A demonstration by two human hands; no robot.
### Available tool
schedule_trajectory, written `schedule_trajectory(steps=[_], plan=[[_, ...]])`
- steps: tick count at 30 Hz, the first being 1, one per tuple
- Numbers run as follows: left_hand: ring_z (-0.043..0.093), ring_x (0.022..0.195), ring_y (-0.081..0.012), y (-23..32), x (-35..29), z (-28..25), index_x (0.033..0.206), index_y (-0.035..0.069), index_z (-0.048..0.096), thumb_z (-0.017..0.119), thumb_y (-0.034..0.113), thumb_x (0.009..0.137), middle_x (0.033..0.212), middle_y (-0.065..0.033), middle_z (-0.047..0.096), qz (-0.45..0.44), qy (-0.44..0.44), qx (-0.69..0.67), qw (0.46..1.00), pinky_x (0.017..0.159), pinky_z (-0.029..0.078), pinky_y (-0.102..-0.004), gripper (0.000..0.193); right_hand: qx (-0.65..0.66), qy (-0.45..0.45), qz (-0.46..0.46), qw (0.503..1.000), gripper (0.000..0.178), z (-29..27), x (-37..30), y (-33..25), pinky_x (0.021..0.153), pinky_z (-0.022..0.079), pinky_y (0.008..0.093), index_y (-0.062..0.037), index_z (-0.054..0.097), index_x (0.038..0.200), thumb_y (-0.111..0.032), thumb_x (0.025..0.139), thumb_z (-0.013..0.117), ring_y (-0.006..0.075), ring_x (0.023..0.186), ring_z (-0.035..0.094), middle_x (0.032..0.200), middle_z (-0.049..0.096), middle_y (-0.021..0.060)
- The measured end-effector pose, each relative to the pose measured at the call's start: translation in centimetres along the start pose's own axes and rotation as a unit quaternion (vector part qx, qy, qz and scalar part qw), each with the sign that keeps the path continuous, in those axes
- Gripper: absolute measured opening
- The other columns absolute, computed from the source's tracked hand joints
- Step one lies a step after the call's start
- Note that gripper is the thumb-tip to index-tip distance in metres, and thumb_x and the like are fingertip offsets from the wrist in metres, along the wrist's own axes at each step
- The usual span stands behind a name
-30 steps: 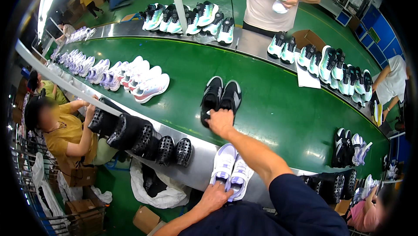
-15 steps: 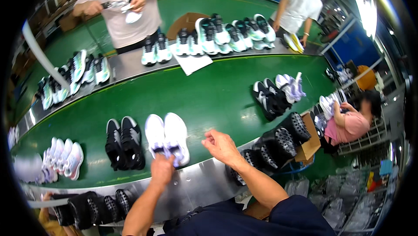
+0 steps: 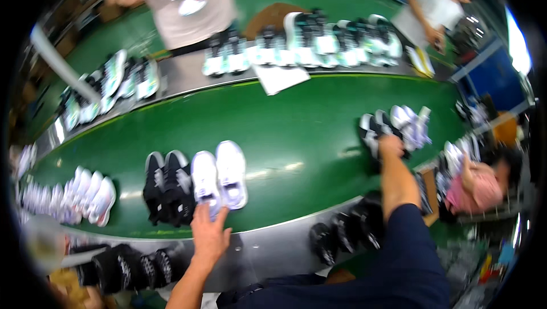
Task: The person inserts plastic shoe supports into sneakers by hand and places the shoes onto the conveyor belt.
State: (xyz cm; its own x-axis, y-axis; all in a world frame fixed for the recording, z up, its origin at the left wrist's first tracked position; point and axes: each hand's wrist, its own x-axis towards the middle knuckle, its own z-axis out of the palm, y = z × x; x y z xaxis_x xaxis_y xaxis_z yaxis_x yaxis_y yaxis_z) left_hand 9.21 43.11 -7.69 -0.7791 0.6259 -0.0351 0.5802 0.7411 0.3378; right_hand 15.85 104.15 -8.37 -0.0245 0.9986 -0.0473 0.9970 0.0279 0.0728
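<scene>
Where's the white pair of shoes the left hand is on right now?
The white pair lies on the green belt, left of centre, beside the black pair, with the left hand at its heels.

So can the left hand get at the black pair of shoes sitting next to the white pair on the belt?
Probably yes. The left hand rests at the heel of the white pair, and the black pair lies right beside it on the green belt, with nothing between them.

Near the hands, the green belt (image 3: 296,132) carries two white shoes (image 3: 219,175) and two black shoes (image 3: 165,186).
</scene>
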Motion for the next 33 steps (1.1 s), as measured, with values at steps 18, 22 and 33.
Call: schedule_trajectory(steps=[18, 22, 33], plan=[[0.060, 0.098, -0.0371, -2.8, 6.6, 5.3, 0.118, 0.016, 0.068, 0.076, 0.012, 0.079, 0.098, -0.0179, 0.063, -0.124, 0.015, -0.013, 0.992, 0.084, 0.049, -0.0487, 0.040, 0.074, -0.071, -0.342, 0.934, 0.037, 2.8, 2.4, -5.8, 0.076, 0.054, 0.0474, 0.0102, 0.069, 0.091, -0.016, 0.065, 0.069, 0.0457, 0.094, 0.070, 0.094, 0.069, 0.0354], [0.056, 0.116, -0.0434, -2.6, 5.0, 3.7, 0.149, 0.023, 0.046, 0.079, 0.020, 0.082, 0.120, -0.0242, 0.062, -0.098, -0.115, -0.093, 0.984, 0.099, 0.047, -0.0473, 0.074, 0.122, -0.116, -0.371, 0.913, 0.040, -4.8, -11.1, -9.3, 0.081, 0.054, 0.0464, 0.0125, 0.069, 0.089, -0.022, 0.068, 0.072, 0.0437, 0.093, 0.071, 0.093, 0.070, 0.0332], [0.058, 0.121, -0.0307, -0.1, -7.3, -3.2, 0.147, 0.005, 0.046, 0.079, 0.042, 0.084, 0.140, -0.0206, 0.051, -0.125, -0.027, -0.460, 0.879, 0.105, 0.046, -0.0411, 0.080, 0.060, -0.154, -0.548, 0.820, 0.028, -6.9, -42.7, 7.4, 0.073, 0.056, 0.0558, 0.0051, 0.063, 0.084, -0.021, 0.076, 0.069, 0.0488, 0.075, 0.068, 0.075, 0.067, 0.0302]])
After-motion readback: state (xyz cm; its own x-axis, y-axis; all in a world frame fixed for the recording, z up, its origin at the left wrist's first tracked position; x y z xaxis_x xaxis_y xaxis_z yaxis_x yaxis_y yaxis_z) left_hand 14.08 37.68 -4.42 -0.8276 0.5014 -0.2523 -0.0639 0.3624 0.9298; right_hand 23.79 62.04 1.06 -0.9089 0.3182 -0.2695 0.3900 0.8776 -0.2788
